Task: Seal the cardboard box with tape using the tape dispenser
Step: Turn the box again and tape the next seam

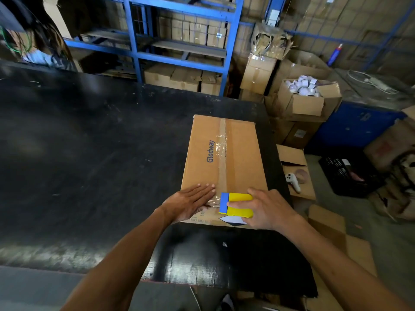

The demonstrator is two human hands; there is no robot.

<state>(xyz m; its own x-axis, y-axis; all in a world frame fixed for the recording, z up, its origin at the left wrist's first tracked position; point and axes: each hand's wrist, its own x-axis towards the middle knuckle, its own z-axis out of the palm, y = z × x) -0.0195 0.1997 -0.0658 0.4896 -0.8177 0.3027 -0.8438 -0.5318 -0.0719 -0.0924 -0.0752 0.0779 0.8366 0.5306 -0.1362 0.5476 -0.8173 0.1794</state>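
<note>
R hand [265, 208] grips the dispenser [237, 204], yellow body w/ blue front edge, pressed at the near end of the box [224, 158]. L hand [190, 202] lies flat, fingers spread, holding nothing, on the box top just left of the seam. Box sits on the black table [89, 153] near its right edge. Clear tape [221, 149] runs along the centre seam, wrinkled around mid-length.

Risks: tape may tear unevenly or bunch at the near edge if the dispenser tilts; box could slide toward the table edge if L hand eases off; wrinkles may leave the seam poorly bonded.

Writing: "Glodway" in blue on the box top. Small print and a black-white diamond mark on the near edge, too blurred to read.
</note>
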